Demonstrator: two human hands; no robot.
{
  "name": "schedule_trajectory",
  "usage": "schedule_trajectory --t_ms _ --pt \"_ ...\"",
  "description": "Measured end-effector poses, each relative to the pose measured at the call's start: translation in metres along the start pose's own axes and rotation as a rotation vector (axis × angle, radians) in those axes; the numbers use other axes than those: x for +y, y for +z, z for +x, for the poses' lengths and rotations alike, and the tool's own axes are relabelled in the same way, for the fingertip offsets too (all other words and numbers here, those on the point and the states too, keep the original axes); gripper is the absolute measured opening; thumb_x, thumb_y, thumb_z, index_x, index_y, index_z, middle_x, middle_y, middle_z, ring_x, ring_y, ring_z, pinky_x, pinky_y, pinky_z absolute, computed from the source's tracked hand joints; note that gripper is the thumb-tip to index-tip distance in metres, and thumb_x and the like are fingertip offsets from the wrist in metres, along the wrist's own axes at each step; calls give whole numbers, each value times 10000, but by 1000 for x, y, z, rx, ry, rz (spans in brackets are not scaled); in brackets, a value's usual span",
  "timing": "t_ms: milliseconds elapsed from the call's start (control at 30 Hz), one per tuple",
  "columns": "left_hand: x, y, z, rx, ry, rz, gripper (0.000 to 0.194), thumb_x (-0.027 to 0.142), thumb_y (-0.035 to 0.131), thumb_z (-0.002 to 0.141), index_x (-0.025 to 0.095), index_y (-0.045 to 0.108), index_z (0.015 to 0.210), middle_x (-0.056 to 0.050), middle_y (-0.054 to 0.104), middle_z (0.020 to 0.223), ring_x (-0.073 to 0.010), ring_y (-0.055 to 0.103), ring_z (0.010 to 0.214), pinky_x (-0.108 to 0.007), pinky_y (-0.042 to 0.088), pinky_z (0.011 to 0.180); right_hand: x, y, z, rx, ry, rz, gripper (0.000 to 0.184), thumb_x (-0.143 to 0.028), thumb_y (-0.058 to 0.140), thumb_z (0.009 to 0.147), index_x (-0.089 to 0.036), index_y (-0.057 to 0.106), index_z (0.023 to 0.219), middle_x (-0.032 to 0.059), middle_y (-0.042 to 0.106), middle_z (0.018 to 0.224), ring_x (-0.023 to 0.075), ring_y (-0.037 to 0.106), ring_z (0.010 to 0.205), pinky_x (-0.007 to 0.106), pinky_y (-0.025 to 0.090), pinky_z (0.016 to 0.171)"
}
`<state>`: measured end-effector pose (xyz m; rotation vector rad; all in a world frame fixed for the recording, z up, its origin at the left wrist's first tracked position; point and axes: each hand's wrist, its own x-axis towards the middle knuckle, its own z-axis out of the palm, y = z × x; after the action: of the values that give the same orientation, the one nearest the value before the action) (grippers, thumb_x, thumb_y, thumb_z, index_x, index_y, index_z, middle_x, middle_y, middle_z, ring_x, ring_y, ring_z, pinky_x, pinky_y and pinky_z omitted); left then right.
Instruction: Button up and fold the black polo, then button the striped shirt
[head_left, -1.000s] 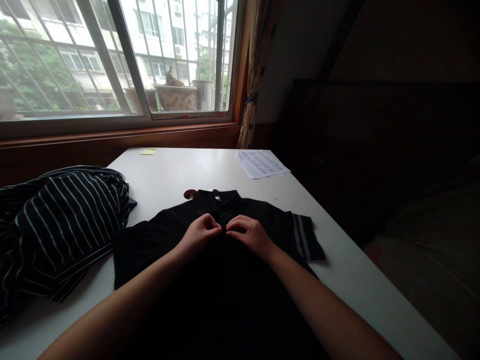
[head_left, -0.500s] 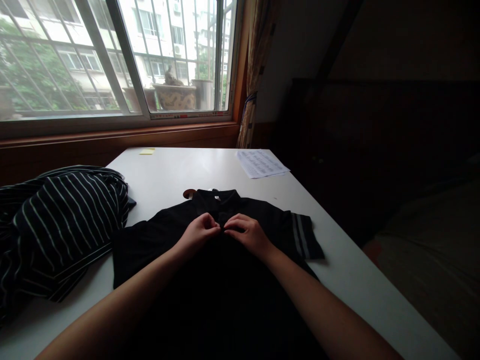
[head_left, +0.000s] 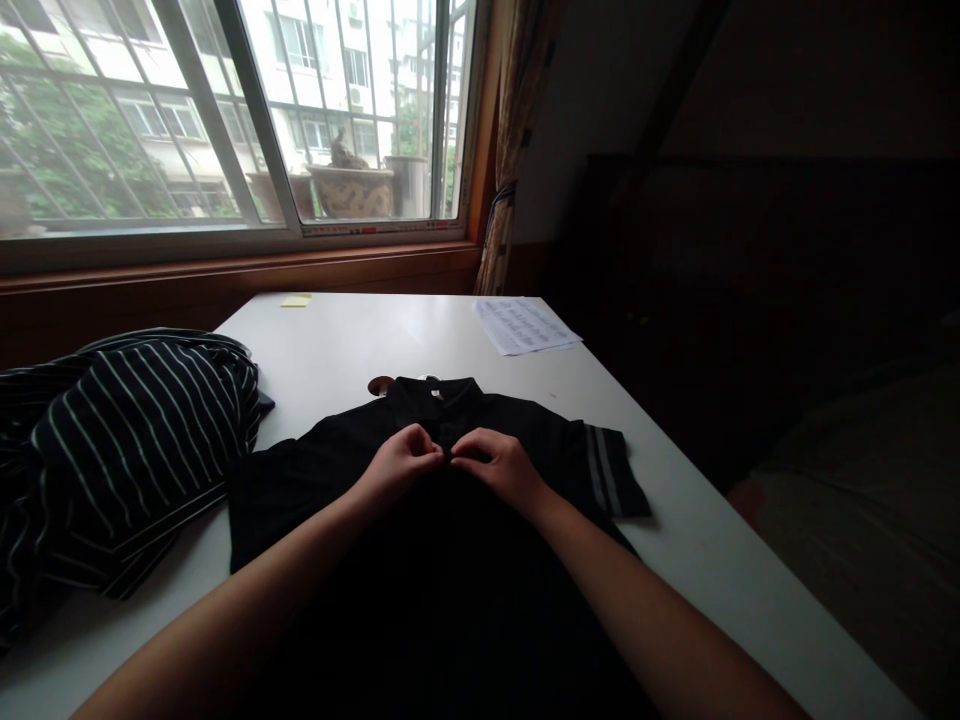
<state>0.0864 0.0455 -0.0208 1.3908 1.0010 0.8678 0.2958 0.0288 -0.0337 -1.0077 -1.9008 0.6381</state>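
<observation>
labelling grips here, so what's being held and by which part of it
The shirt, pinched at its front just below the collar, by the left hand and right hand.

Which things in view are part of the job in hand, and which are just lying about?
In the job:
- black shirt, spread out
- left hand and right hand, fingertips pinched at its front
- white table, under the shirt

Just lying about, apparently:
- striped cloth
- printed sheets
- yellow note
</observation>
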Motion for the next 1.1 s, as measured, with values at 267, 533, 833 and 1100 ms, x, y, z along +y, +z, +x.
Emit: schedule_trajectory --t_ms 267,533,833,1100 --pt "-4 -1 4 -9 -56 -153 340 281 822 634 175 509 713 5 669 759 -122 608 672 -238 450 660 2 2 -3 16 -113 -36 129 -271 681 883 -263 761 984 39 719 960 179 685 889 325 566 845" --pt "-1 -1 3 2 -76 -211 347 254 839 614 166 517 709 3 670 766 -114 608 663 -229 447 653 2 2 1 -10 -149 -66 151 -250 667 892 -270 762 1008 36 704 958 172 674 888 309 564 826" --pt "-1 2 0 82 -17 26 335 345 819 648 175 546 744 -6 669 789 -143 589 707 -245 428 670 -1 2 0 -32 -131 -77 190 -204 673 883 -268 753 1043 33 675 966 168 655 904 302 542 837" --pt "-9 2 2 109 33 133 290 349 776 674 180 549 734 -12 671 780 -157 597 713 -253 432 672 1 4 -1 -29 -114 -66 177 -233 673 888 -266 755 1041 35 671 964 165 653 895 301 540 828"
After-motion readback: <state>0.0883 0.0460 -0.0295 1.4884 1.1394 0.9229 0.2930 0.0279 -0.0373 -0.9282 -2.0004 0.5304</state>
